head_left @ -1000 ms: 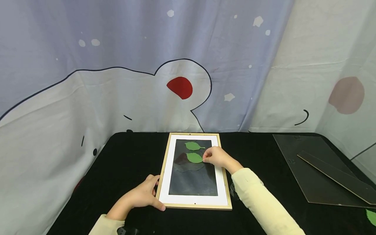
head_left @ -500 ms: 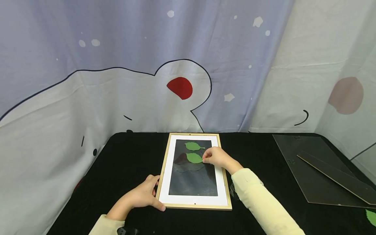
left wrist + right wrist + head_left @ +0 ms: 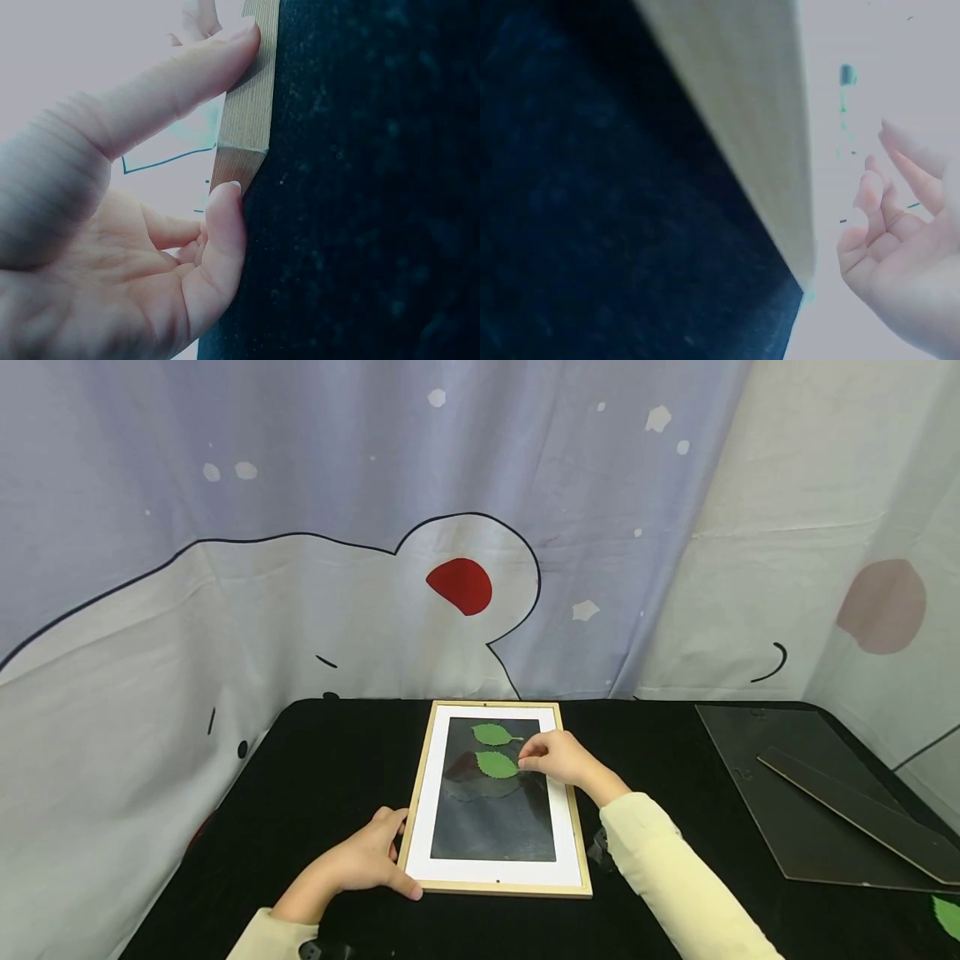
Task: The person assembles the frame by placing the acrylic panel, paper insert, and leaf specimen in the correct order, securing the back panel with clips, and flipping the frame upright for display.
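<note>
A wooden picture frame [image 3: 495,887] with a white mat and dark, glossy middle lies flat on the black cloth. Two green serrated leaves sit inside its opening, the upper leaf [image 3: 492,734] above the lower leaf [image 3: 497,765], both with stems toward the right. My right hand [image 3: 558,756] reaches over the frame's right side and pinches the lower leaf's stem end with thumb and index finger. At the near left corner, my left hand [image 3: 363,858] holds the frame, thumb on the front edge and fingers along the left side. The left wrist view shows its wooden corner [image 3: 247,120] between them.
On the right lies a large dark backing board [image 3: 780,810] with a narrower dark strip [image 3: 862,814] across it. Another green leaf [image 3: 948,917] shows at the right edge. Behind the black-covered table [image 3: 345,752] hangs a printed curtain [image 3: 300,610].
My right wrist and sleeve shift slightly to the right, while the fingertips stay by the lower leaf's stem. Both leaves, the frame and my left hand keep their places.
</note>
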Demonstrator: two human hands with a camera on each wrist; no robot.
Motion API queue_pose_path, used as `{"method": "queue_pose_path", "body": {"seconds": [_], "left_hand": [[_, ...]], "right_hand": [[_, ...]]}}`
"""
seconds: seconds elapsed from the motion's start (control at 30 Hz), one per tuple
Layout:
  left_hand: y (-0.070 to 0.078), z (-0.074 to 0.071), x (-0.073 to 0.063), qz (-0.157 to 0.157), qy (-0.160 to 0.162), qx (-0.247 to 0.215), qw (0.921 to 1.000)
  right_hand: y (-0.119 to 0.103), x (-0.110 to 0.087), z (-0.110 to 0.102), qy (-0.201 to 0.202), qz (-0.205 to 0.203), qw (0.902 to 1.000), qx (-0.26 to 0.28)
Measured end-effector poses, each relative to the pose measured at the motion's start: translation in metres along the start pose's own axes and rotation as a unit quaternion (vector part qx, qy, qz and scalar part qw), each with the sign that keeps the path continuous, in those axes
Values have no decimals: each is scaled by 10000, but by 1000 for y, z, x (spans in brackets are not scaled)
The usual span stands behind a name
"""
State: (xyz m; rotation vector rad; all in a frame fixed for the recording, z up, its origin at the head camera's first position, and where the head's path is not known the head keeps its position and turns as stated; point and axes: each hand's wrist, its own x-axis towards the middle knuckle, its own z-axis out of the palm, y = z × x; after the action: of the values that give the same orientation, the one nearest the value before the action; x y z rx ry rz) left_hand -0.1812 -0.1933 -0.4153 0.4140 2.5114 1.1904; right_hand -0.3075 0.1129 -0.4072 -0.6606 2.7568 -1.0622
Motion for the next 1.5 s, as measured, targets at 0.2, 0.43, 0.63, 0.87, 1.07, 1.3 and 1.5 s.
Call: {"method": "queue_pose_path", "body": {"seconds": [0.2, 0.43, 0.63, 0.87, 1.07, 1.3, 1.5], "left_hand": [[1, 0, 0, -44, -6, -15, 10000], [2, 0, 0, -43, -10, -9, 10000], [1, -1, 0, -77, -6, -19, 10000], [0, -1, -1, -36, -9, 22, 10000], [0, 0, 0, -76, -14, 11, 10000], [0, 1, 2, -150, 8, -11, 9999], [0, 1, 1, -180, 20, -34, 9998]], "right_hand": [[-4, -11, -16, 167, -134, 9997, 90], [-8, -35, -34, 504, -274, 9983, 64], [-7, -55, -47, 836, -527, 9951, -56], [-5, -80, -61, 1093, -639, 9917, -211], [-3, -105, -77, 1347, -842, 9860, -502], [8, -135, -94, 1618, -909, 9785, -896], [17, -161, -103, 1686, -941, 9762, -986]]}}
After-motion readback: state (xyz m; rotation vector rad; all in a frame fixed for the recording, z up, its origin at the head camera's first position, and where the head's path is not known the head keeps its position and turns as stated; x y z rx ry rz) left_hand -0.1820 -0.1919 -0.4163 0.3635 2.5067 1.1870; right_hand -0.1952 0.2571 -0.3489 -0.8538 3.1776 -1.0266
